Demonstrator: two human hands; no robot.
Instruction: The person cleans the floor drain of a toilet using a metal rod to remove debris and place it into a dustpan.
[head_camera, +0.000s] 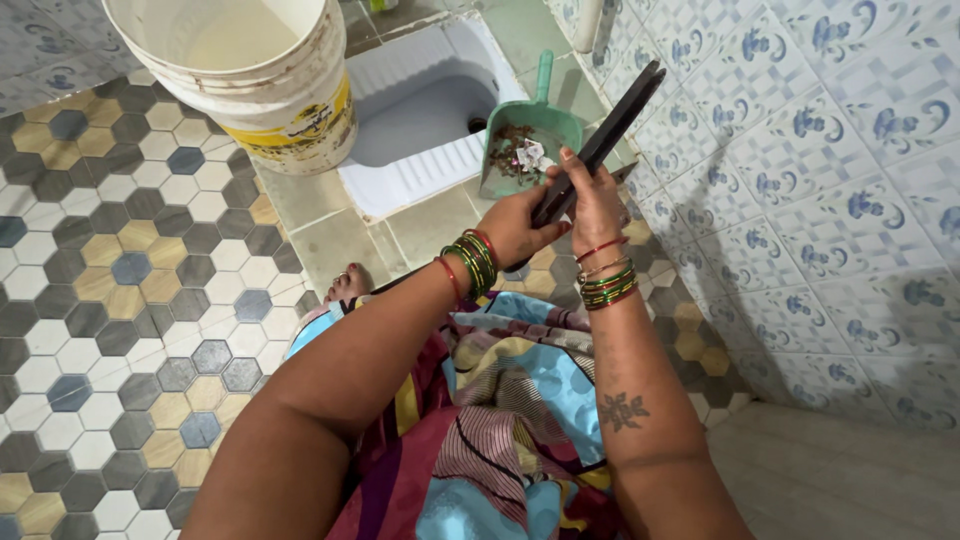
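Both my hands grip a long dark flat handle (612, 130) that slants up toward the tiled wall. My left hand (520, 228) clasps its lower part, green and red bangles on the wrist. My right hand (592, 200) holds it just above, fingers wrapped over the bar. Right beyond the hands stands a green dustpan (530, 140) on the floor, holding brown dirt and scraps of paper. What is at the handle's lower end is hidden behind my hands and arm.
A white floor-level toilet pan (415, 115) lies behind the dustpan. A large white and yellow bucket (250, 70) stands at the upper left. Blue-patterned wall tiles (830, 170) rise on the right; hexagon floor tiles (110, 280) spread left. My foot (348, 284) and colourful clothing (500, 430) are below.
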